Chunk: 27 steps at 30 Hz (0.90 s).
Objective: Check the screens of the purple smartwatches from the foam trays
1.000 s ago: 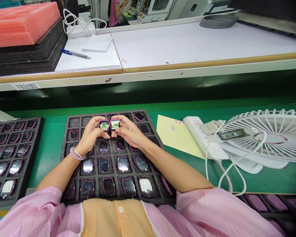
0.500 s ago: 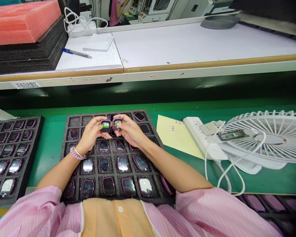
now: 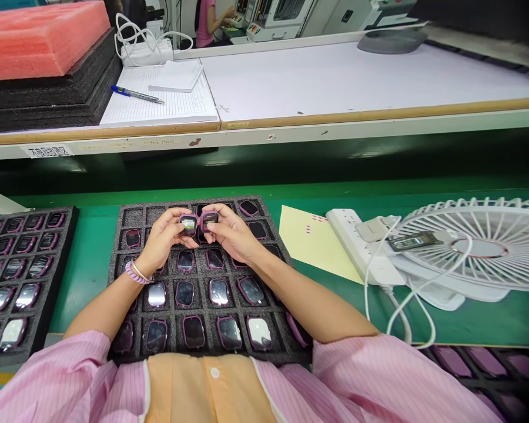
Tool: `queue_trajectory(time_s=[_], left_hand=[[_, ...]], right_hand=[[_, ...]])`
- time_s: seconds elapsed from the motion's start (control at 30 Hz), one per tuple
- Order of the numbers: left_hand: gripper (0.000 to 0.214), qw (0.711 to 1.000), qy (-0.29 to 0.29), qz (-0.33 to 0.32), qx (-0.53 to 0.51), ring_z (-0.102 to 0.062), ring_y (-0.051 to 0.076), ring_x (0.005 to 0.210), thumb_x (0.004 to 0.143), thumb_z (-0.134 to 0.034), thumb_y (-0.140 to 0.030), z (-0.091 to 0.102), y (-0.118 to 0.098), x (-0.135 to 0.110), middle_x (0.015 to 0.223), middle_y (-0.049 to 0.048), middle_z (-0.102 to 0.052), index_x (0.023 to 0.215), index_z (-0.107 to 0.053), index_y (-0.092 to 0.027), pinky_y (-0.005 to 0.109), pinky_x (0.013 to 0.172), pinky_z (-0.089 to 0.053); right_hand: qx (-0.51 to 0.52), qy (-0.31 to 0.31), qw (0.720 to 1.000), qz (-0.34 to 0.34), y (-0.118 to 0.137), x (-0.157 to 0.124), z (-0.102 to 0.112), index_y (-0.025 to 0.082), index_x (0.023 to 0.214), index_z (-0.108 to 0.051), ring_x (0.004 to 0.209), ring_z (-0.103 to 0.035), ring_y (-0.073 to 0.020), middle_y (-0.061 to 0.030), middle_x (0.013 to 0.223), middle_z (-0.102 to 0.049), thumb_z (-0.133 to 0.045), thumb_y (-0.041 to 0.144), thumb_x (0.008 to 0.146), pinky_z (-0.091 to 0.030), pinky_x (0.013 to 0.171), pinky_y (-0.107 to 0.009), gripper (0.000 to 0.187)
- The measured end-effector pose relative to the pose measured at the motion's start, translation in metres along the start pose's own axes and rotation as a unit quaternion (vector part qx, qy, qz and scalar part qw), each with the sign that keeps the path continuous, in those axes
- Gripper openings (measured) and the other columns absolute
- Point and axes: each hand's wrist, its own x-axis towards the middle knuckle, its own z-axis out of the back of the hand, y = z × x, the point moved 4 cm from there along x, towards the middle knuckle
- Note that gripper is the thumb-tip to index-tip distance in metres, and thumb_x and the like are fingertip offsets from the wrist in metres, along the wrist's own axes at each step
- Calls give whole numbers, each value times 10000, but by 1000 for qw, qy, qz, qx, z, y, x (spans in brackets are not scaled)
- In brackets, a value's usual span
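My left hand [image 3: 164, 235] is closed on a purple-framed smartwatch [image 3: 188, 224], its screen lit with some green and white. Right beside it, my right hand [image 3: 231, 232] grips another purple smartwatch [image 3: 209, 220], whose screen looks mostly dark now. Both thumbs rest on the screens, and the two watches stand side by side above a dark foam tray [image 3: 130, 216]. Rows of similar smartwatches with dark or reflecting faces fill many of the tray's compartments. Some watches under my hands are partly hidden.
Left is another foam tray [image 3: 64, 258] of watches. Yellow paper [image 3: 311, 241], a white power strip [image 3: 361, 249] and a white fan [image 3: 476, 247] with looping cables lie right. Behind, a raised shelf [image 3: 291, 82] bears red foam [image 3: 48, 41], papers and a pen [image 3: 136, 94]. A person sits farther back.
The screen of the watch in my right hand has gone from a green-and-white display to mostly dark. The left watch's display has changed slightly. Both hands stay nearly in place.
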Motion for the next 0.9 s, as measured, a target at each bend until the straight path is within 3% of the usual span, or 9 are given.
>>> queue_trajectory(time_s=[0.23, 0.5, 0.67, 0.8, 0.9], left_hand=[[414, 999, -20, -10, 23, -707, 121, 570, 743, -757, -303, 1, 1, 1, 968, 2, -699, 1112, -613, -181, 263, 592, -606], [484, 999, -13, -41, 12, -719, 126, 618, 739, -733, -302, 3, -3, 2, 1050, 38, -721, 1187, -593, -181, 270, 640, -593], [662, 995, -10, -94, 33, -680, 99, 625, 715, -753, -224, -3, -26, -4, 1109, 55, -704, 1344, -550, -187, 254, 633, -574], [667, 986, 46, -161, 19, -710, 130, 855, 717, -836, -103, -29, -81, -49, 1062, 49, -716, 1331, -600, -215, 182, 698, -578], [606, 969, 185, -160, -28, -747, 168, 860, 741, -850, -71, -59, -115, -112, 1003, 26, -742, 1264, -694, -334, 226, 736, -625]], right_hand=[[-23, 8, 1000, 2, -1, 0, 0, 233, 1166, -636, 626, -628, -125, 23, 868, -663, -857, 404, 832, -512, 601, -271, 435], [-13, 28, 999, 14, 2, 4, -2, 249, 1179, -624, 647, -649, -124, -12, 1023, -720, -808, 271, 776, -532, 642, -278, 445], [-24, 37, 999, 30, 15, 4, -8, 261, 1234, -600, 690, -674, -132, -31, 1109, -711, -795, 214, 735, -556, 668, -286, 538], [-89, 98, 987, 89, 64, -16, -36, 296, 1373, -568, 796, -708, -165, -47, 1140, -676, -840, 295, 842, -606, 751, -331, 596], [-178, 147, 958, 169, 111, -64, -75, 376, 1400, -613, 826, -707, -192, -50, 1126, -667, -827, 402, 927, -616, 737, -349, 520]])
